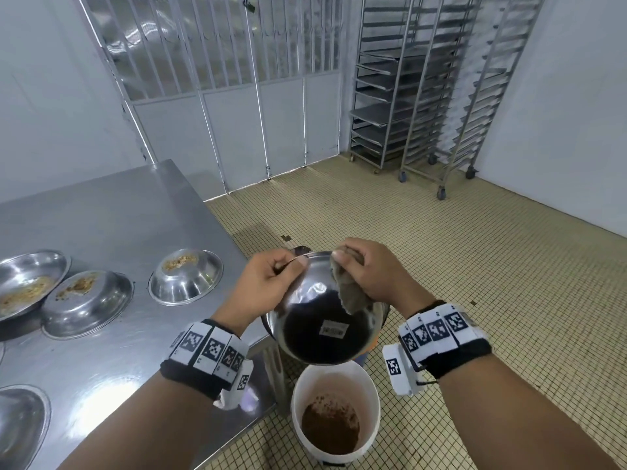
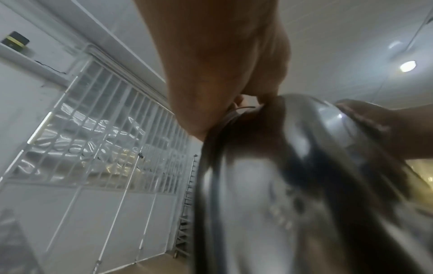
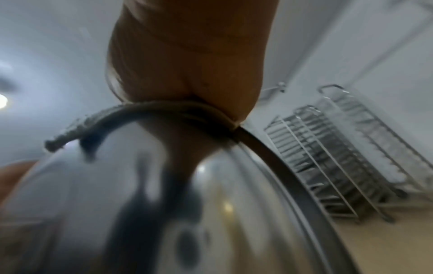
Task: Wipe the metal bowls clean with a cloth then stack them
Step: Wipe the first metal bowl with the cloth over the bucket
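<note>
A metal bowl (image 1: 319, 327) is held tilted over a white bucket, its shiny underside with a label facing me. My left hand (image 1: 271, 276) pinches the bowl's upper rim on the left. My right hand (image 1: 363, 269) grips a beige cloth (image 1: 349, 293) at the rim on the right, the cloth hanging down over the bowl's outer wall. In the left wrist view the bowl (image 2: 293, 185) fills the lower right, blurred. The right wrist view shows the cloth (image 3: 145, 113) draped over the bowl's rim (image 3: 276, 163) under my palm. Three dirty metal bowls (image 1: 186, 276) (image 1: 86, 301) (image 1: 23, 283) lie on the steel table.
The steel table (image 1: 118, 215) takes up the left; another bowl (image 1: 20, 422) shows at its near left edge. A white bucket (image 1: 334, 408) with brown waste stands on the tiled floor below the held bowl. Wheeled tray racks (image 1: 417, 96) stand at the back right.
</note>
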{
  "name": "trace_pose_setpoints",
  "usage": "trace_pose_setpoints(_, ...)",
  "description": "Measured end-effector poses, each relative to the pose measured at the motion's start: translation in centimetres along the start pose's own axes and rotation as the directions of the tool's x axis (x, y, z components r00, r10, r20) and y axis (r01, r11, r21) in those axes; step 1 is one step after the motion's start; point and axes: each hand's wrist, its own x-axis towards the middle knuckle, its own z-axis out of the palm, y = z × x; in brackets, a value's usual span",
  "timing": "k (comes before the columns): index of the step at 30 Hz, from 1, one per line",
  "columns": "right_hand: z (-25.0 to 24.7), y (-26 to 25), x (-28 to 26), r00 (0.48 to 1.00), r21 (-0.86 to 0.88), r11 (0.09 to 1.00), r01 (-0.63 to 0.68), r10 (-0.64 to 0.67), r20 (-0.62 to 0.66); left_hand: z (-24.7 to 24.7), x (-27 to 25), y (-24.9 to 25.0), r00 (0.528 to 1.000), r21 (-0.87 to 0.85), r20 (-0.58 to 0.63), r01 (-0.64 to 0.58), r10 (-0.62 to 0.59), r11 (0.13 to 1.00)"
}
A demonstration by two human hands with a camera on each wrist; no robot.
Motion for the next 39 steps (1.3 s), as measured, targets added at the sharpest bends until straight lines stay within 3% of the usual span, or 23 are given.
trace_pose_setpoints(2, 0.6, -0.2, -0.2, 1.0, -0.002, 1.0, 0.028, -0.028, -0.006, 0.1, 0.5, 0.8, 1.0, -0.068, 0.01, 0.003, -0.002, 0.998)
trace_pose_setpoints(7, 1.1, 1.4, -1.2, 0.98, 0.219, 0.97, -0.102, 0.136, -0.146, -0.6, 0.4, 0.3, 0.974, -0.2, -0.196, 0.07, -0.11, 0.977)
trace_pose_setpoints(12, 0.6, 0.0, -0.7, 0.998, 0.027, 1.0, 0.007, -0.005, -0.067, 0.7, -0.2, 1.4, 0.992, -0.101, -0.124, 0.018, -0.03, 0.995)
trace_pose_setpoints(17, 0.8, 1.9, -1.0, 0.971, 0.237, 0.969, -0.064, 0.116, -0.208, 0.0, 0.7, 0.7, 0.958, -0.196, -0.261, 0.068, -0.119, 0.978)
trace_pose_setpoints(23, 0.4, 0.1, 0.0, 0.995, 0.037, 0.999, -0.002, 0.006, -0.104, 1.3, 0.4, 0.8, 0.983, -0.119, -0.179, 0.028, -0.049, 0.992)
trace_pose_setpoints(27, 0.6, 2.3, -0.8, 0.963, 0.256, 0.962, -0.089, 0.149, -0.223, 0.1, 0.9, 0.4, 0.936, -0.247, -0.32, 0.069, -0.148, 0.967)
trace_pose_setpoints(33, 0.6, 0.6, 0.1, 0.988, 0.113, 0.993, -0.043, 0.059, -0.144, 0.8, 0.3, 1.2, 0.978, -0.141, -0.193, 0.055, -0.082, 0.989)
trace_pose_setpoints(37, 0.5, 1.8, -0.5, 0.96, 0.324, 0.941, -0.097, 0.174, -0.217, 0.0, 1.0, -0.2, 0.927, -0.293, -0.335, 0.067, -0.168, 0.954)
trace_pose_setpoints(39, 0.8, 2.4, -0.8, 0.955, 0.32, 0.94, -0.122, 0.2, -0.221, 0.0, 0.6, -0.8, 0.921, -0.26, -0.355, 0.065, -0.157, 0.963)
